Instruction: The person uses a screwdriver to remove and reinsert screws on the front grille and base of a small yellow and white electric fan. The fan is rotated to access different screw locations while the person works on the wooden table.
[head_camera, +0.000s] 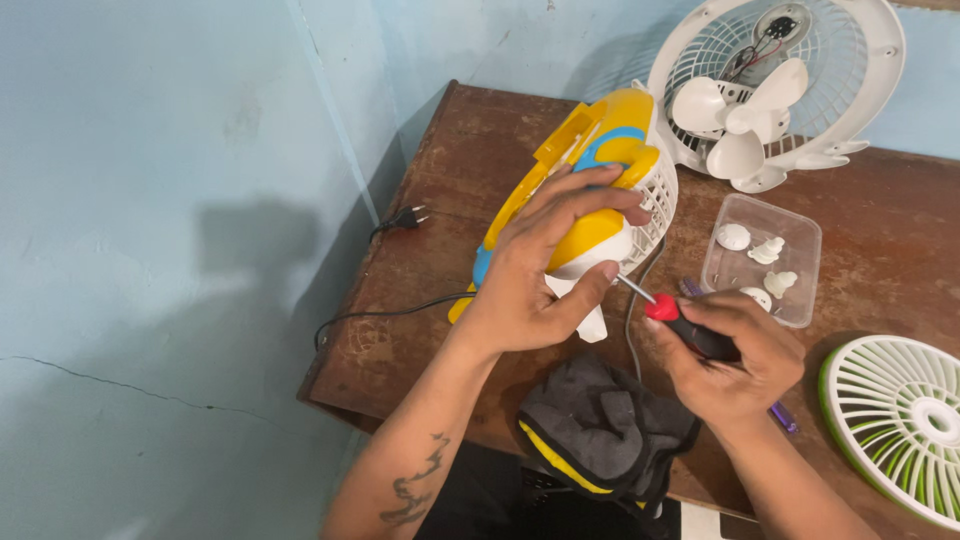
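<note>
My left hand (545, 265) grips a yellow, blue and white toy-shaped fan (590, 150) lying tilted on the brown wooden table (420, 250). My right hand (735, 350) is closed on a screwdriver (680, 322) with a red and black handle. Its metal tip points left into the white base of the fan, just beside my left thumb.
A clear plastic tray (765, 262) with small white parts sits right of the fan. A white fan grille with blades (775, 90) leans at the back. A green-rimmed grille (895, 420) lies at the right. A grey cloth (600, 425) hangs at the near edge. A black cord with plug (405, 218) trails left.
</note>
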